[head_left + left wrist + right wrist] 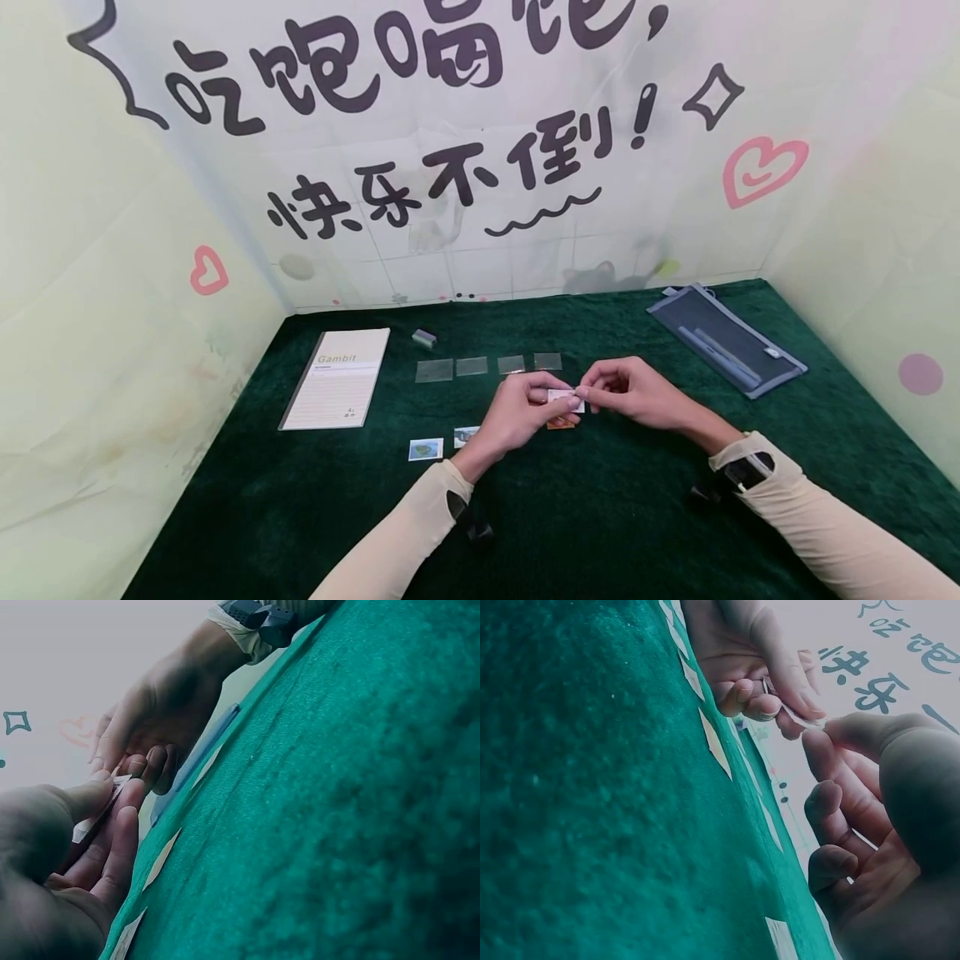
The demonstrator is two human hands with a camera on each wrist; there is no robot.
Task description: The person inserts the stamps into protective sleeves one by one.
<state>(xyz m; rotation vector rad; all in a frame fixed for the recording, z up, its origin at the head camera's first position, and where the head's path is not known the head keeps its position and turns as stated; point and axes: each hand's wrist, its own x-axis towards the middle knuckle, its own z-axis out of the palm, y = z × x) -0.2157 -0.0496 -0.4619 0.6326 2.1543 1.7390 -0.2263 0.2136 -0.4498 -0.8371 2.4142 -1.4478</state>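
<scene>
Between the thumb and fingers of my left hand (517, 412) is a small pale stamp-like card (565, 398). My right hand (633, 393) pinches the card's right corner with thumb and forefinger; the right wrist view shows both hands meeting at the card (801, 718). Fingers hide much of its face. Below them on the cloth lies an orange card (560, 424), partly covered. Left of it sit a card with a green and blue picture (426, 449) and another picture card (465, 436), the latter partly behind my left wrist.
Several clear plastic sleeves (434, 371) lie in a row beyond the hands. A notebook (337, 379) is at the left, with a small eraser-like block (423, 338) near it. At the back right rests a blue zip pouch (727, 340). Dark green cloth (600, 517) covers the table.
</scene>
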